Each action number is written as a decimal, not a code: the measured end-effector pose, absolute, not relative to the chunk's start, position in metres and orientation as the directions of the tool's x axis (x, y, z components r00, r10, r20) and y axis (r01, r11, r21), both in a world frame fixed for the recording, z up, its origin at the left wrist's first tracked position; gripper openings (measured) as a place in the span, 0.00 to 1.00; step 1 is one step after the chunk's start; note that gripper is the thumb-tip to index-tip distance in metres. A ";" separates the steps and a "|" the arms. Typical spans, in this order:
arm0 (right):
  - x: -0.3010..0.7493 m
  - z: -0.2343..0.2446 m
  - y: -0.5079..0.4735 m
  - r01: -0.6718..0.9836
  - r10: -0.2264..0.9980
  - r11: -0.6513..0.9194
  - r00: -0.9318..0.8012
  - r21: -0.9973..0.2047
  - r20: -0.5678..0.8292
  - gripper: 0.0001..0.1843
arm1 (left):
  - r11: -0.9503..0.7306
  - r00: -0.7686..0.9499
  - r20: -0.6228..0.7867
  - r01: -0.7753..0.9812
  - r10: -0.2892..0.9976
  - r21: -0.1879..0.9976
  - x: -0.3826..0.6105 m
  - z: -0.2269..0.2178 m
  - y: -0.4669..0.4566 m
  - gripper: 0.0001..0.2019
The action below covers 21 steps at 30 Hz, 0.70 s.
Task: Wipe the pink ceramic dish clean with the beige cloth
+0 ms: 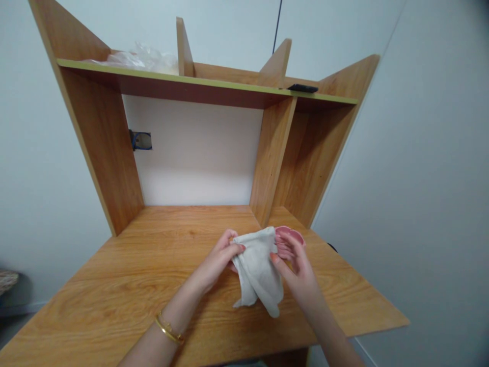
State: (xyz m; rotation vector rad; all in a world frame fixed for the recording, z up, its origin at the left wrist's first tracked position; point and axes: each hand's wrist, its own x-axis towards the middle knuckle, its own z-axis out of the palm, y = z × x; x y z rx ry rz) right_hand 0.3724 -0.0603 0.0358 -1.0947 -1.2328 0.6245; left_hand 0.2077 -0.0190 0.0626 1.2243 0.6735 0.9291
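A pale grey cloth (257, 270) hangs between both hands above the wooden desk (126, 285). My left hand (219, 260), with a gold bangle on its wrist, pinches the cloth's upper left edge. My right hand (296, 267) grips the cloth's right side, fingers closed on it. Behind the right fingers a small pink object (292, 233) shows; I cannot tell whether it is held or lies on the desk.
The desk has a hutch with an upright divider (271, 158) right behind the hands. On the top shelf (206, 81) lie a clear plastic bag (143, 58) and a dark flat object (302, 88). White walls stand left and right; the desk's edge runs close on the right.
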 end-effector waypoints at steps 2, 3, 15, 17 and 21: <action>0.391 0.024 -0.069 0.097 0.929 0.284 0.218 -0.954 0.299 0.30 | 0.138 0.501 0.027 -0.289 0.865 0.947 0.213 0.062 -0.025 0.11; 0.400 0.018 -0.074 0.030 0.970 0.203 0.130 -0.979 0.205 0.31 | 0.175 0.513 0.018 -0.325 0.858 0.929 0.218 0.061 -0.029 0.12; 0.531 0.028 -0.051 0.247 0.939 -0.074 0.344 -0.966 0.016 0.23 | -0.447 0.461 0.178 0.583 0.870 0.678 0.299 0.000 -0.067 0.08; 0.538 0.025 -0.039 0.434 0.930 -0.088 0.359 -0.897 0.082 0.20 | -0.477 0.486 0.161 0.646 0.859 0.596 0.308 -0.001 -0.070 0.10; 0.544 0.013 -0.032 0.786 0.851 -0.165 0.418 -0.596 0.316 0.17 | -0.486 0.472 0.166 0.714 0.866 0.504 0.316 0.002 -0.073 0.18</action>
